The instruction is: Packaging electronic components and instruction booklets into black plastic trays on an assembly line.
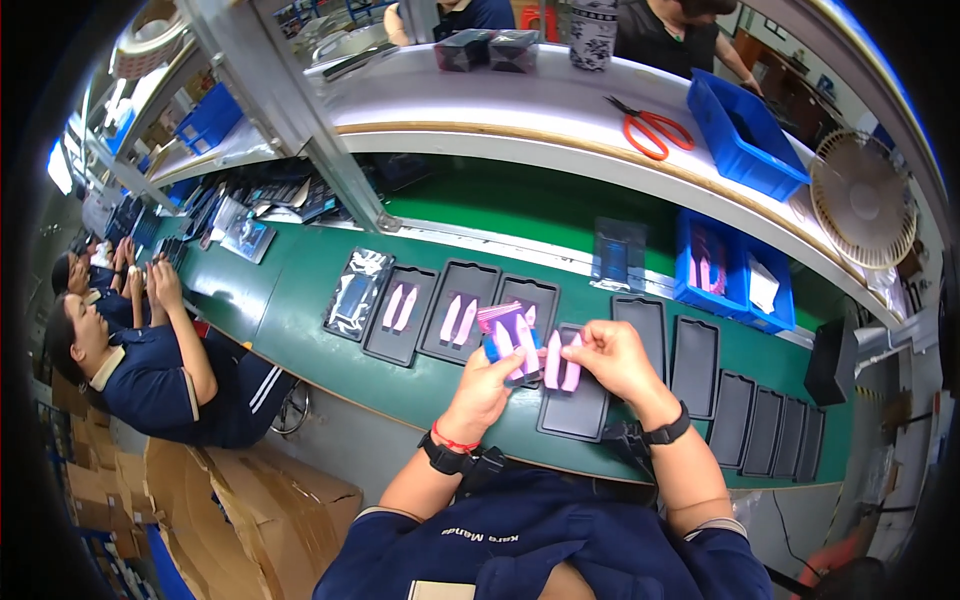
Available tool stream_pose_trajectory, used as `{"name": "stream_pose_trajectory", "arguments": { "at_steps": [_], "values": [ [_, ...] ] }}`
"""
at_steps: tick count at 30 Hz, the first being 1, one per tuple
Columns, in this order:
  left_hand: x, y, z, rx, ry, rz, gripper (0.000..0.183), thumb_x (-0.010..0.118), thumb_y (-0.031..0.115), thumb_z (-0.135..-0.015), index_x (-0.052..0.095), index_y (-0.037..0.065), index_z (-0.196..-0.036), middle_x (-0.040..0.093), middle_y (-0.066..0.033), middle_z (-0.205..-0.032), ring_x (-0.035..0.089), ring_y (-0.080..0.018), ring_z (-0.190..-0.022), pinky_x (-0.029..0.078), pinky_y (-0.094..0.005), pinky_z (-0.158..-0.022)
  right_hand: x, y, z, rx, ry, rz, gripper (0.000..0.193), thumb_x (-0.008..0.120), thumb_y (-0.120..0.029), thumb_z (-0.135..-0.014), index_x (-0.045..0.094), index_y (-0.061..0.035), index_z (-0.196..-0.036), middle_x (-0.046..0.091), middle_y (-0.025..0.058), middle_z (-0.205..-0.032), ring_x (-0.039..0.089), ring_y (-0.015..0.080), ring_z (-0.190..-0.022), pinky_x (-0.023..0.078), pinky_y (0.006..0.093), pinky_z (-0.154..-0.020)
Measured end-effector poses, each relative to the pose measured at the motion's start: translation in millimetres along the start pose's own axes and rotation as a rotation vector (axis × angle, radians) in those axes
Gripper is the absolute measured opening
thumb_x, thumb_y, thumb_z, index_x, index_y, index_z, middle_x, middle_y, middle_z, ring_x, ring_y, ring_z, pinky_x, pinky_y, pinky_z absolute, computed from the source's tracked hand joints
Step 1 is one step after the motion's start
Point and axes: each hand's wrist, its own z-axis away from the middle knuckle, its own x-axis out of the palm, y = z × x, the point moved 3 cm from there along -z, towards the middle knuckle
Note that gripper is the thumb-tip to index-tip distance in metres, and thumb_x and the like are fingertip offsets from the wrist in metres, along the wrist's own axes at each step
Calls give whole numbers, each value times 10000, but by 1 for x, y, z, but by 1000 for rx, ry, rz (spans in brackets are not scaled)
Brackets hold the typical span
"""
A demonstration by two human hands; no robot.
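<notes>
The near edge of the long green tabletop (300,310) runs just in front of the person's body, and both arms reach over it. At the back, a white shelf with a wooden-coloured edge (520,140) hangs over the tabletop, higher than the hands. Flat black trays with raised rims (695,370) stand close together to the right, so the green there shows only in thin strips. To the left, past a shiny silver bag (356,295), there is a wide stretch of green. From here I see the left hand (484,393) gripping a small stack of pink and blue cards (508,330), thumb on top. The right hand (615,358) pinches a pale pink piece with two pointed tips (562,364) between thumb and fingers. That piece is at a black tray in front of the person (575,415); I cannot tell if it touches it. It looks like two fat crayons side by side, with dark bits at the bottom. Two trays on the left (388,340) each have a pink pair like it.
</notes>
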Motion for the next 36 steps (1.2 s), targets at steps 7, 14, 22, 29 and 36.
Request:
{"name": "stream_pose_trajectory", "arguments": {
  "at_steps": [7,14,22,29,36],
  "values": [
    [23,-15,-5,-37,-55,-213,257,609,-40,-821,568,-16,-1073,646,-98,-964,639,-186,-879,508,-312,-816,-21,-14,53,-81,363,682,277,789,-150,-701,572,-3,-789,556,33,-577,516,51,-522,400,248,-461],
    [69,-49,-9,-118,-204,-126,258,607,14,-850,567,1,-1105,643,-80,-994,624,-146,-883,507,-295,-795,-43,19,53,-35,325,-292,102,666,-36,-815,574,-18,-774,565,-29,-639,481,8,-565,367,183,-475],
    [64,-60,-19,-321,-169,-167,246,512,26,-891,518,8,-1136,625,-164,-1038,618,-262,-981,528,-407,-812,-88,39,62,90,575,624,308,763,-128,-655,547,-17,-845,599,155,-809,605,356,-721,480,439,-620],
    [43,-21,-39,-166,-38,-427,242,493,31,-902,497,8,-1143,635,-138,-1031,634,-199,-888,549,-315,-723,-61,19,81,89,317,849,214,740,-205,-679,638,-48,-782,526,115,-906,618,300,-743,510,411,-629],
    [59,-22,-37,-28,-104,-441,210,608,-16,-825,577,-16,-1033,653,-106,-973,636,-169,-834,506,-294,-793,-63,24,95,-24,280,855,253,757,-227,-664,643,-61,-818,554,89,-867,601,264,-755,502,394,-645]
  ]
}}
